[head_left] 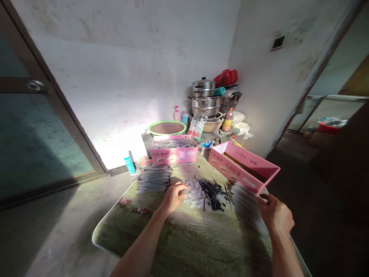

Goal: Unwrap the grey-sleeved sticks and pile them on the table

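My left hand (174,196), fingers curled, is at the left edge of a pile of small white plastic pieces (194,194). Whether a piece is between its fingertips is hard to see. Thin black sticks (213,192) lie heaped against the white pieces. On the right, my right hand (276,214) has its thumb and fingers closed at the end of a stack of pale, translucent tubes (245,200); what they pinch is hidden. Another row of pale tubes with dark ends (154,179) lies to the left, beyond my left hand.
A pink box (174,156) full of pale sticks stands at the table's far edge. Another pink box (242,169) sits tilted at the right. Behind are stacked steel pots (204,104), a green-rimmed basin (167,127) and a bottle (228,120). A blue can (129,164) stands left.
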The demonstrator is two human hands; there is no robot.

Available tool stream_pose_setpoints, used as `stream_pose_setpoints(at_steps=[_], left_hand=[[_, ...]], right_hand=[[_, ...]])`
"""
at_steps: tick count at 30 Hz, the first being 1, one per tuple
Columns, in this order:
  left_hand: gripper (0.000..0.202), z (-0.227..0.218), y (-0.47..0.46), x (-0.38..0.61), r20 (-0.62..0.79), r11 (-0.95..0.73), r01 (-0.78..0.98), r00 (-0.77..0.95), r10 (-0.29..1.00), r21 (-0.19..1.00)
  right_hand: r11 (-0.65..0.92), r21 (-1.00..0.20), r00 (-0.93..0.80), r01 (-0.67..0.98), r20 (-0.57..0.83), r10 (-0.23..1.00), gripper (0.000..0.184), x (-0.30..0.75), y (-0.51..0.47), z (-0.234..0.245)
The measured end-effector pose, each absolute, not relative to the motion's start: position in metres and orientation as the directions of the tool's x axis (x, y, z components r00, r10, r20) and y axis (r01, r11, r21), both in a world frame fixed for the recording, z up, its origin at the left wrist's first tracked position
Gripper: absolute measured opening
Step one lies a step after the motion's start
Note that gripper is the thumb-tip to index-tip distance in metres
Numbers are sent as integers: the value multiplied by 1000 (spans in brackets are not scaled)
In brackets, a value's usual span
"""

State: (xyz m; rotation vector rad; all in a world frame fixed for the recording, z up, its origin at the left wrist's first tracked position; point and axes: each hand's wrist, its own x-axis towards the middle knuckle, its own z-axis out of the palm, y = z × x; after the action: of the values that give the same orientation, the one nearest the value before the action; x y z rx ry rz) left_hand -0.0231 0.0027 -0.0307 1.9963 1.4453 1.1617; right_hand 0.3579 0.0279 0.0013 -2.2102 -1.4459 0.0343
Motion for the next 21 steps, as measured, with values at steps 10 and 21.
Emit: stream_pose_setpoints(at_steps=[10,21], left_hand=[[22,-26,1,-48,477,-179,720,-234,847,671],[32,-20,-34,-135,234,600,567,-807,542,565]], right_hand=[[-99,-419,300,902,445,844,52,320,26,-13],[77,-479,176,875,462,869,51,295,24,-19]])
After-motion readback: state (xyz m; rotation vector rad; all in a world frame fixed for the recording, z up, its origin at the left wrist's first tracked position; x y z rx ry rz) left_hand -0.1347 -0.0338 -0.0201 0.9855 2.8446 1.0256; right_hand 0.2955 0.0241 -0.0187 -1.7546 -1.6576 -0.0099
